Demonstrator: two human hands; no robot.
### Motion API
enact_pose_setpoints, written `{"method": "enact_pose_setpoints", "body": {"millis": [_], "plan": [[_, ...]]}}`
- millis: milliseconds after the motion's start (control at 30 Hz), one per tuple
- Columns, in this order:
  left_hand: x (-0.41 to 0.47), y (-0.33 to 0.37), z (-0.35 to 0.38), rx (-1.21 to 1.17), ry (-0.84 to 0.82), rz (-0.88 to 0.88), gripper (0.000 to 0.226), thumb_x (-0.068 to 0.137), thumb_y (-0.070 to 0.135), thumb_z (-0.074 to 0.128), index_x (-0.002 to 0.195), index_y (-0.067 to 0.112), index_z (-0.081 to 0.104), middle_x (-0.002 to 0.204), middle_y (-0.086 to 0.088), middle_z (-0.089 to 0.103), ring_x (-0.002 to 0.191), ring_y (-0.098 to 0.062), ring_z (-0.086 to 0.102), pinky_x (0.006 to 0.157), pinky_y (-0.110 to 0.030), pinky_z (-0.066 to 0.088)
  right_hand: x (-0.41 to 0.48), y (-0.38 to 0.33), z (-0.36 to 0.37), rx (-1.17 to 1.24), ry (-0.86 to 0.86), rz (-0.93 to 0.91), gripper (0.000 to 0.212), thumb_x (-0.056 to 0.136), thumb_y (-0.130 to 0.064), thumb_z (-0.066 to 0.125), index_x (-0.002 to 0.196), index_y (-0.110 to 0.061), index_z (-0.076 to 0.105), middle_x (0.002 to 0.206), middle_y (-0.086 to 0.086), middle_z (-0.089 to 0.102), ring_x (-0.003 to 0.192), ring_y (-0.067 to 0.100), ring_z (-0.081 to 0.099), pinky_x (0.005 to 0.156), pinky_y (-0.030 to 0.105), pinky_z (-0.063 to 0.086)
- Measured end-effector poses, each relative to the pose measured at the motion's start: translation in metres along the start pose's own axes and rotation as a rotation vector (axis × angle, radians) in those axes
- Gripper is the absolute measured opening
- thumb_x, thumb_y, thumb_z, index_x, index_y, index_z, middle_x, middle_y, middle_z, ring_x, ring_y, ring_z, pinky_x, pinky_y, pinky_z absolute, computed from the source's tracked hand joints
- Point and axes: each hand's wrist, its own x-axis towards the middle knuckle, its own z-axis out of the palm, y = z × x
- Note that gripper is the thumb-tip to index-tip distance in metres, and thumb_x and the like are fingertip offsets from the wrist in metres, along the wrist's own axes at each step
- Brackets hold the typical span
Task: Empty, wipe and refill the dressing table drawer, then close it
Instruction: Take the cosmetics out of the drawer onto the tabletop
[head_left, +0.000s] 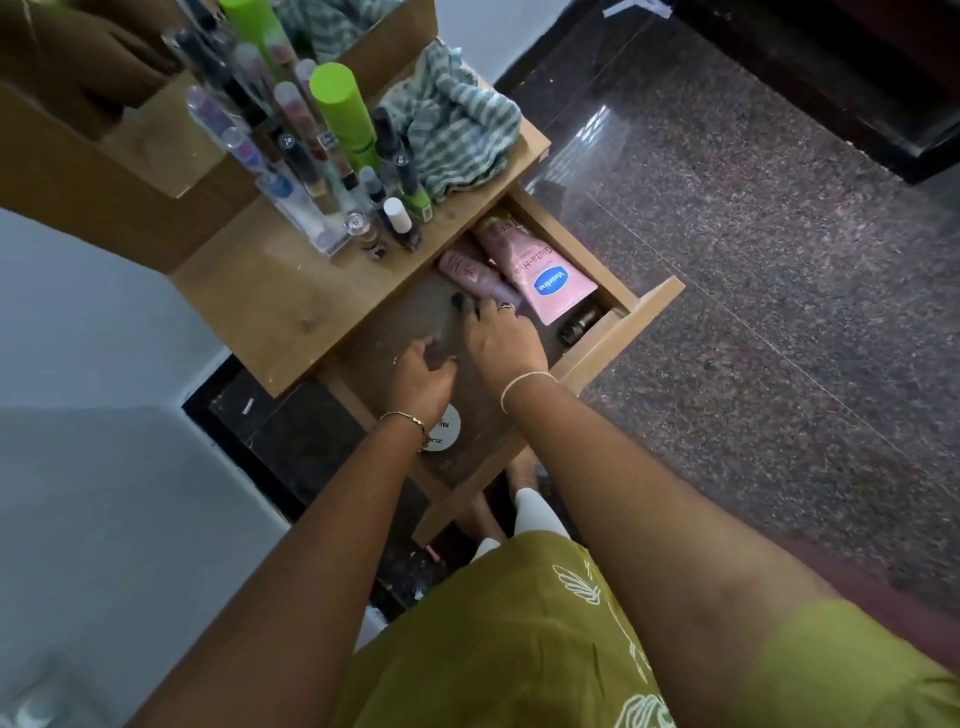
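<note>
- Judging progress first, we cannot say whether this is the emptying or the refilling stage: the drawer stands pulled fully out, a few items lie inside, many more stand on the tabletop, and closing is plainly not yet done.
- At far left on the tabletop we find a crowd of bottles, mostly slim cylinders of clear plastic or glass with dark caps, and among them a tall, smooth bright green can.
- Just right of these lies a cloth, crumpled, soft and striped in grey-green and white; we judge it the wiping cloth, and it lies untouched.
- Lower down, the left hand hovers over the drawer floor with fingers loosely curled; we see nothing held in it.
- Partly under that wrist sits a round white jar, flat-lidded with dark print.
- The drawer floor is dull brown board, scuffed and dusty-looking; the sides are pale laminated wood.
- The right hand reaches deeper, fingertips on or at a small pink bottle; whether they have closed on it, we cannot tell.
- Beside it lies a glossy, flattened pink tube with a blue label.
- Near the right front corner lies a small dark bottle.
</note>
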Motion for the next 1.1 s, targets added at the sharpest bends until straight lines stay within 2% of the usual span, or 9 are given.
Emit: {"method": "enact_pose_setpoints", "body": {"millis": [200, 367, 467, 567, 700, 800, 833, 933, 1100], "plan": [[0.004, -0.004, -0.005, -0.073, 0.024, -0.059, 0.039, 0.090, 0.010, 0.058, 0.128, 0.014, 0.052, 0.128, -0.003, 0.058, 0.116, -0.016, 0.054, 0.090, -0.023, 0.040, -0.004, 0.000, 0.003, 0.015, -0.015, 0.056, 0.029, 0.097, -0.008, 0.042, 0.125, -0.006, 0.050, 0.125, 0.015, 0.052, 0.116, 0.029, 0.050, 0.085, 0.034, 0.045], [0.009, -0.003, -0.004, -0.085, -0.015, -0.084, 0.039, 0.090, 0.010, 0.059, 0.128, 0.013, 0.053, 0.126, -0.003, 0.059, 0.113, -0.014, 0.055, 0.092, -0.024, 0.041, -0.009, -0.003, 0.004, 0.080, -0.035, 0.064, 0.027, 0.096, -0.006, 0.042, 0.120, -0.006, 0.054, 0.120, 0.013, 0.054, 0.113, 0.029, 0.052, 0.082, 0.035, 0.048], [0.011, -0.003, -0.002, -0.051, -0.048, -0.096, 0.041, 0.089, 0.016, 0.062, 0.128, 0.010, 0.054, 0.126, -0.005, 0.060, 0.117, -0.018, 0.056, 0.093, -0.025, 0.042, -0.011, -0.003, -0.002, 0.180, -0.027, 0.099, 0.022, 0.092, -0.009, 0.054, 0.115, -0.007, 0.057, 0.115, 0.012, 0.057, 0.110, 0.029, 0.055, 0.079, 0.038, 0.050], [0.012, -0.004, -0.001, 0.003, -0.055, -0.076, 0.032, 0.088, 0.021, 0.064, 0.118, 0.011, 0.062, 0.117, -0.006, 0.065, 0.110, -0.021, 0.059, 0.094, -0.032, 0.047, -0.012, -0.004, -0.007, 0.271, -0.002, 0.111, 0.019, 0.091, -0.012, 0.057, 0.109, -0.009, 0.059, 0.113, 0.010, 0.058, 0.106, 0.029, 0.057, 0.077, 0.037, 0.050], [0.008, 0.006, -0.004, -0.075, 0.010, -0.017, 0.028, 0.083, 0.015, 0.070, 0.109, 0.005, 0.066, 0.105, -0.012, 0.069, 0.100, -0.021, 0.064, 0.091, -0.032, 0.051, -0.014, -0.006, -0.014, 0.362, 0.049, 0.100, 0.017, 0.091, -0.015, 0.052, 0.105, -0.010, 0.061, 0.109, 0.009, 0.059, 0.099, 0.028, 0.059, 0.075, 0.039, 0.051], [0.006, 0.016, -0.010, -0.103, 0.066, 0.040, 0.025, 0.081, 0.011, 0.072, 0.104, 0.002, 0.066, 0.099, -0.013, 0.069, 0.084, -0.013, 0.062, 0.069, -0.011, 0.050, -0.011, -0.002, -0.020, 0.450, -0.006, 0.049, 0.023, 0.088, -0.018, 0.053, 0.108, -0.010, 0.063, 0.110, 0.010, 0.059, 0.099, 0.030, 0.059, 0.080, 0.039, 0.050], [0.005, 0.019, -0.013, -0.078, 0.088, 0.053, 0.025, 0.082, 0.012, 0.071, 0.104, 0.002, 0.066, 0.098, -0.012, 0.069, 0.082, -0.011, 0.061, 0.065, -0.010, 0.047, -0.009, 0.001, -0.023, 0.506, -0.045, 0.033, 0.025, 0.086, -0.017, 0.054, 0.108, -0.009, 0.064, 0.111, 0.011, 0.060, 0.101, 0.030, 0.058, 0.083, 0.040, 0.050], [0.004, 0.022, -0.020, -0.018, 0.173, 0.044, 0.026, 0.084, 0.019, 0.070, 0.105, 0.005, 0.067, 0.099, -0.008, 0.070, 0.084, -0.010, 0.059, 0.072, -0.018, 0.043, -0.002, 0.013, -0.033, 0.657, -0.065, 0.059, 0.033, 0.080, -0.010, 0.055, 0.111, -0.013, 0.067, 0.114, 0.008, 0.063, 0.102, 0.027, 0.060, 0.087, 0.038, 0.050], [0.007, 0.023, -0.023, -0.073, 0.243, 0.012, 0.026, 0.084, 0.019, 0.070, 0.106, 0.007, 0.067, 0.101, -0.008, 0.071, 0.083, -0.007, 0.059, 0.066, -0.007, 0.039, 0.010, 0.028, -0.030, 0.223, 0.110, 0.149, 0.041, 0.080, -0.007, 0.058, 0.121, -0.015, 0.058, 0.116, 0.009, 0.049, 0.092, 0.030, 0.054, 0.076, 0.039, 0.042]]}}
